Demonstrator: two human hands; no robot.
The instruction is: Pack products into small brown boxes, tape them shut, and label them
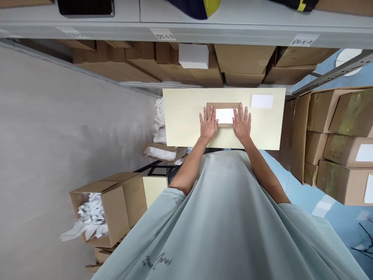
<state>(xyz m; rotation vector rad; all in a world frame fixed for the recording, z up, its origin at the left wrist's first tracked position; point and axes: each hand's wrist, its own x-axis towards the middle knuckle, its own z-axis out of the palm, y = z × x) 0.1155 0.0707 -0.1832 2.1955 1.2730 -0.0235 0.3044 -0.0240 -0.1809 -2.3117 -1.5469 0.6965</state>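
On the pale yellow tabletop (186,128) lies a small flat cardboard box (223,105). A white label (225,116) covers much of its upper face. My left hand (208,126) rests flat over the box's left end, fingers spread, its thumb by the label's left edge. Over the right end lies my right hand (241,125), also flat with fingers apart, its thumb at the label's right edge. Neither hand grips anything. To the right, apart from the box, a second white label (262,101) lies on the tabletop.
Behind the table, a metal shelf (215,33) holds several cardboard boxes (244,58). A large carton of taped boxes (335,155) stands at right. On the left are an open carton (116,210) of shredded paper (92,214) and a grey wall (58,136).
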